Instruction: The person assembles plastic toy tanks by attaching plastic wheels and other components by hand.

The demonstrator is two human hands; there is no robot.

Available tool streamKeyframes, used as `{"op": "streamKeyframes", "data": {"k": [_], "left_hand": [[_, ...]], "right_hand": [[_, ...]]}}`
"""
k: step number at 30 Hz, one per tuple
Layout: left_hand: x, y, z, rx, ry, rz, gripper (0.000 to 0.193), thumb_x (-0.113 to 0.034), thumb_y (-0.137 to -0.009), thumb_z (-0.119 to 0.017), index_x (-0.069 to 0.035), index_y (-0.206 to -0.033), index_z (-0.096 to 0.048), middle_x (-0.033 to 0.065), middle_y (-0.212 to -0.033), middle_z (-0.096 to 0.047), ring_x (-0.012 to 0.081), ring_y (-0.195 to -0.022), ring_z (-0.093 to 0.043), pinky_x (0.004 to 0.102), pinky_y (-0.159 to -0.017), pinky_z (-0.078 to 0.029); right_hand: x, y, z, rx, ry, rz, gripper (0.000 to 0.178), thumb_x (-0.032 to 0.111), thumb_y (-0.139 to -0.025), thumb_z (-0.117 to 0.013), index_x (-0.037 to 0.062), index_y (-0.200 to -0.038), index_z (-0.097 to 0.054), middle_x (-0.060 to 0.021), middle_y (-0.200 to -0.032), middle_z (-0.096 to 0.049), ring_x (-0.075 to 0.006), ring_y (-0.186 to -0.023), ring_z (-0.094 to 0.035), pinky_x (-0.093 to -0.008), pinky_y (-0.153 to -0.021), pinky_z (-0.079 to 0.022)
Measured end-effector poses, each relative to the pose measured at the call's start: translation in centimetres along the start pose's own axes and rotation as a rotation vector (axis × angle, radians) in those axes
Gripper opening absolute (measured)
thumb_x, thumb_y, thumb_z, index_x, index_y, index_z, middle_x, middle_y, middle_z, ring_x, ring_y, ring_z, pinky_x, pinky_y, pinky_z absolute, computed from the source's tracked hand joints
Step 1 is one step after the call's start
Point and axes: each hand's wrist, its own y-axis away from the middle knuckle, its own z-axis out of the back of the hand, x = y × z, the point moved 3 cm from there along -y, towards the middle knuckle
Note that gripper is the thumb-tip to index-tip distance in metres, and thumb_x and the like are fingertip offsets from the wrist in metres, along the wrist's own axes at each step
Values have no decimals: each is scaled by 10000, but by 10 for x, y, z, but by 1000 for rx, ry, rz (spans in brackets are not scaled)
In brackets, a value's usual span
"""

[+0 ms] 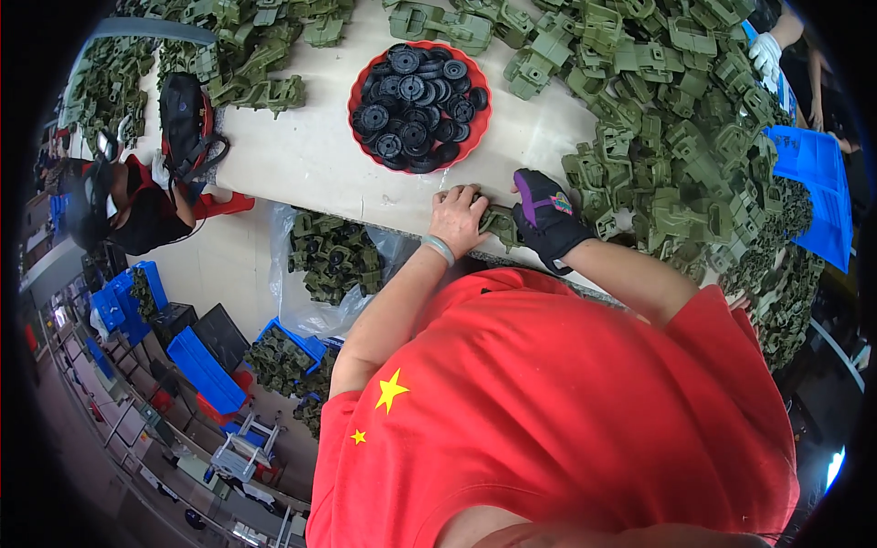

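At the table's near edge, an olive-green plastic toy vehicle body [499,225] lies between my two hands. My left hand [459,219], bare with a pale bangle at the wrist, has its bent fingertips closed on the left end of this piece. On its other end is my right hand [545,217], in a black and purple glove, its fingers curled round the piece and partly hidden. Just beyond them stands a red scalloped bowl [354,117] heaped with small black toy wheels [411,89].
Green vehicle bodies [671,146] are piled along the table's right side, with more at the far left. Below the table edge, a clear plastic bag [281,260] holds similar pieces. A blue bin [822,183] stands far right. Another person [151,205] works at the left.
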Motion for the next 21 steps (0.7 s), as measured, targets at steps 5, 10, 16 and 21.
{"op": "streamKeyframes", "data": {"k": [5,10,16,21], "left_hand": [[0,-2,-2,-13,-8,5,635,-389,-634,-904,-166,-1180,-668,75,-1328,-620,297,-1225,-581,512,-1003,-422],[1,3,-4,-31,-5,9,632,-393,-636,-878,-165,-1185,-663,78,-1309,-614,306,-1210,-579,522,-984,-428],[-11,12,32,-56,-157,122,878,-345,-634,-912,-204,-1419,-546,123,-1507,-451,349,-1402,-432,591,-1128,-334],[-15,52,45,-282,184,188,945,-227,-687,-904,-166,-1514,-450,163,-1536,-408,411,-1431,-388,557,-1158,-339]], "right_hand": [[-4,-12,-8,113,192,252,285,159,-819,-663,53,-1082,-633,-197,-1029,-665,-403,-984,-640,-493,-874,-522],[3,-17,-4,279,149,298,287,161,-795,-643,46,-1058,-641,-219,-1010,-671,-416,-982,-648,-501,-872,-534],[31,-19,25,35,-107,-3,247,192,-941,-603,-7,-1087,-619,-256,-1051,-660,-481,-997,-612,-514,-828,-500],[70,-133,29,-103,160,398,388,218,-903,-726,18,-1228,-651,-235,-1180,-671,-428,-1104,-627,-497,-933,-516]]}}
